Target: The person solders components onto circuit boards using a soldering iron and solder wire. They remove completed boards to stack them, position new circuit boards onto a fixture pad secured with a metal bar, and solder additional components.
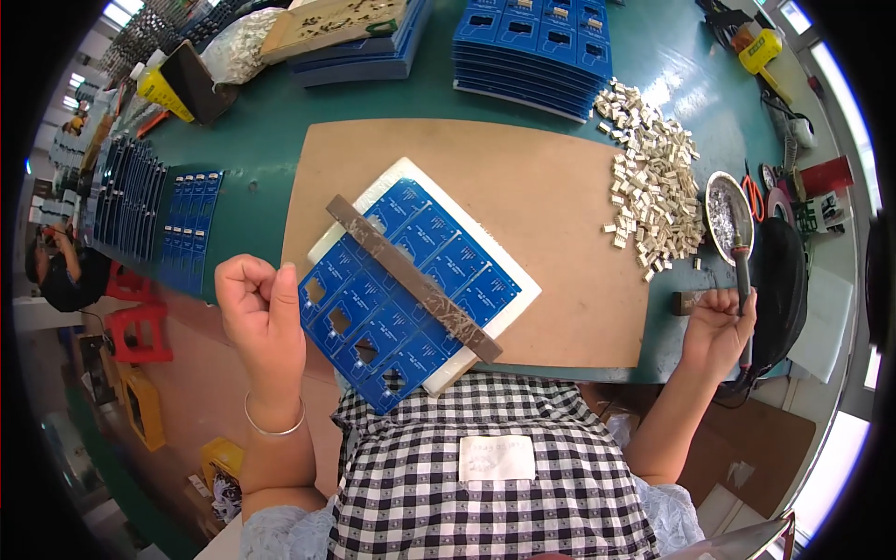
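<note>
one brown mat [551, 205], the clock's centre, lies bare from twelve to four. one blue panel [457, 252], on one white slab [525, 301], sits towards eight, its lowest corner jutting past the mat's near edge at seven. one brown bar [411, 277] slants across it. two hands: left hand [264, 303] near half past eight, fingers curled, nothing visible in them; right hand [714, 327] near four, fingers around one soldering iron [744, 280], its far end over one bowl [713, 224] at three. connectors [658, 187], too many to count, straddle the edge at two.

Electronics workshop, stacked blue circuit boards [534, 62], heaped white connectors [655, 182], soldering iron [742, 269], green workbench [254, 140]
</note>
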`<act>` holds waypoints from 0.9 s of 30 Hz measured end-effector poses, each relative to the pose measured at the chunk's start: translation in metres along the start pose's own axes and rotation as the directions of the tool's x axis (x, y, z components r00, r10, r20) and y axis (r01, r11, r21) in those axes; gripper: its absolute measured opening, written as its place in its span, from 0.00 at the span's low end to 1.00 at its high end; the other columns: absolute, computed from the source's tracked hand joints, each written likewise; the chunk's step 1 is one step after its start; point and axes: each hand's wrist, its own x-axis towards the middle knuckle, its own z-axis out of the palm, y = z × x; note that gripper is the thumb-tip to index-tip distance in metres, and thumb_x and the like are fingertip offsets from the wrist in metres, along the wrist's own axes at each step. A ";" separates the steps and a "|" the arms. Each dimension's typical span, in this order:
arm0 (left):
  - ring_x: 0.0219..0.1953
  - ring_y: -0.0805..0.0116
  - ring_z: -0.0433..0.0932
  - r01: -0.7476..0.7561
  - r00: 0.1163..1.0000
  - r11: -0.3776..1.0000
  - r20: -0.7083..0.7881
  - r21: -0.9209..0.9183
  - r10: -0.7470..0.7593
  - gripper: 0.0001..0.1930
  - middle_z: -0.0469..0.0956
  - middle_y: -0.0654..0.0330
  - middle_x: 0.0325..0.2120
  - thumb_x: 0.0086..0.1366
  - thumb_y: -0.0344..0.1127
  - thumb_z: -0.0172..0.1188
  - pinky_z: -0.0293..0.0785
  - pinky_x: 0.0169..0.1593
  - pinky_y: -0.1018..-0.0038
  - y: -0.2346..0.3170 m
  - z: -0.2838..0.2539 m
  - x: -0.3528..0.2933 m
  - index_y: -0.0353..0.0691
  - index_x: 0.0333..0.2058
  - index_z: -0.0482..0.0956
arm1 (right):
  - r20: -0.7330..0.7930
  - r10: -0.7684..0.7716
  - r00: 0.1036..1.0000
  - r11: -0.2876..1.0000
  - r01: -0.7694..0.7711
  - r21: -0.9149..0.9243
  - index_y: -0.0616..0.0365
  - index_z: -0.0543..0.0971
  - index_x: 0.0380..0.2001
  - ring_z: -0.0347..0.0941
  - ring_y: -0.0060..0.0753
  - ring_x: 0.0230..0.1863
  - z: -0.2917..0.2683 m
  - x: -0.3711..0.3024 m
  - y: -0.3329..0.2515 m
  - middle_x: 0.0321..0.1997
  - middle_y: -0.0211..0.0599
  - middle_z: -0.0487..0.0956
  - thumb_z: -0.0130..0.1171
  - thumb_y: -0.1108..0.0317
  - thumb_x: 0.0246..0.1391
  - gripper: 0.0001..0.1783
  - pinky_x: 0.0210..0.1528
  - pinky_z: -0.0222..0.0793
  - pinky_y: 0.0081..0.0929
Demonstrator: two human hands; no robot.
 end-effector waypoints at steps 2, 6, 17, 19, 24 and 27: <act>0.24 0.81 0.57 -0.083 0.995 0.994 0.045 -0.067 0.086 0.08 0.62 0.66 0.24 0.63 0.22 0.54 0.57 0.26 0.85 -0.003 -0.005 0.001 0.39 0.33 0.63 | -0.490 -0.111 0.865 0.992 0.128 0.002 0.65 0.72 0.39 0.70 0.33 0.37 -0.021 0.005 -0.002 0.34 0.41 0.74 0.51 0.65 0.59 0.13 0.42 0.68 0.26; 0.22 0.80 0.58 -0.063 0.990 0.998 0.128 0.011 0.061 0.08 0.62 0.66 0.21 0.65 0.25 0.51 0.55 0.25 0.83 -0.004 -0.022 -0.004 0.39 0.27 0.63 | -0.273 -0.012 0.962 0.923 0.115 0.366 0.78 0.63 0.53 0.64 0.53 0.59 -0.049 0.013 -0.003 0.57 0.62 0.66 0.52 0.67 0.55 0.28 0.60 0.64 0.38; 0.20 0.78 0.63 0.316 0.924 0.947 0.207 0.054 -0.320 0.20 0.67 0.64 0.17 0.72 0.40 0.42 0.59 0.25 0.80 -0.030 -0.060 -0.056 0.37 0.20 0.66 | -0.143 0.210 0.967 0.930 -0.153 0.333 0.69 0.66 0.48 0.65 0.32 0.34 0.002 0.003 0.022 0.36 0.43 0.71 0.42 0.49 0.61 0.29 0.38 0.64 0.28; 0.19 0.81 0.62 0.463 0.848 0.885 0.265 0.052 -0.459 0.19 0.69 0.66 0.18 0.72 0.41 0.43 0.59 0.24 0.82 -0.031 -0.060 -0.064 0.37 0.23 0.70 | -0.199 0.216 0.956 0.974 -0.196 0.114 0.67 0.66 0.48 0.65 0.31 0.32 0.035 -0.006 0.037 0.34 0.40 0.71 0.44 0.52 0.61 0.26 0.37 0.64 0.27; 0.15 0.87 0.55 0.822 0.558 0.522 0.514 -0.230 -0.652 0.14 0.71 0.67 0.19 0.70 0.44 0.48 0.49 0.18 0.85 -0.032 -0.049 -0.077 0.39 0.33 0.72 | 0.173 0.333 0.927 0.636 -0.084 -0.767 0.60 0.74 0.43 0.67 0.26 0.29 0.127 -0.027 0.093 0.32 0.32 0.74 0.50 0.64 0.59 0.13 0.34 0.65 0.20; 0.14 0.87 0.56 0.888 0.459 0.314 0.628 -0.335 -0.628 0.10 0.73 0.70 0.22 0.68 0.41 0.52 0.49 0.17 0.86 -0.030 -0.042 -0.081 0.40 0.36 0.73 | 0.622 0.494 0.608 0.259 0.579 -0.773 0.54 0.75 0.44 0.74 0.31 0.31 0.170 -0.030 0.127 0.31 0.35 0.77 0.55 0.60 0.55 0.16 0.37 0.67 0.31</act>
